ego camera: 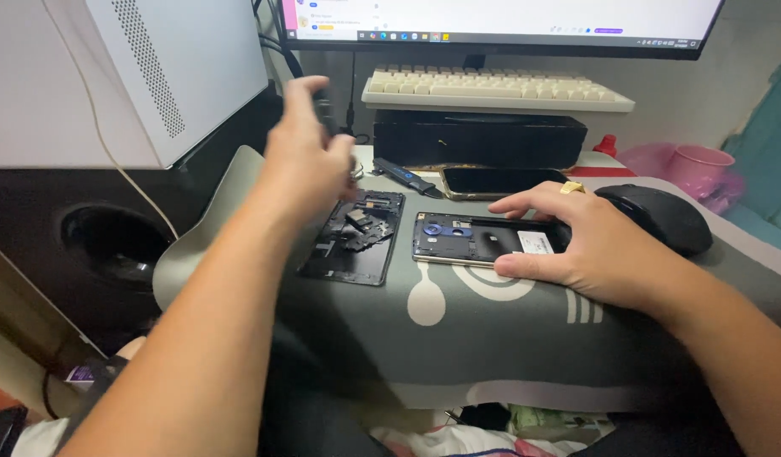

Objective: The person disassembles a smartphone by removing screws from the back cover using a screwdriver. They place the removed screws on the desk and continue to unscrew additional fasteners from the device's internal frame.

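Under right hand (589,245) — opened phone (479,239), seemingly.

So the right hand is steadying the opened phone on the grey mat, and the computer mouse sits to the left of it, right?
Not quite. The right hand does steady the opened phone on the grey mat, but the mouse sits to its right, as the head view shows.

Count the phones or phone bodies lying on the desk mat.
3: an opened phone under the right hand, a dark back panel by the left hand, an intact phone behind.
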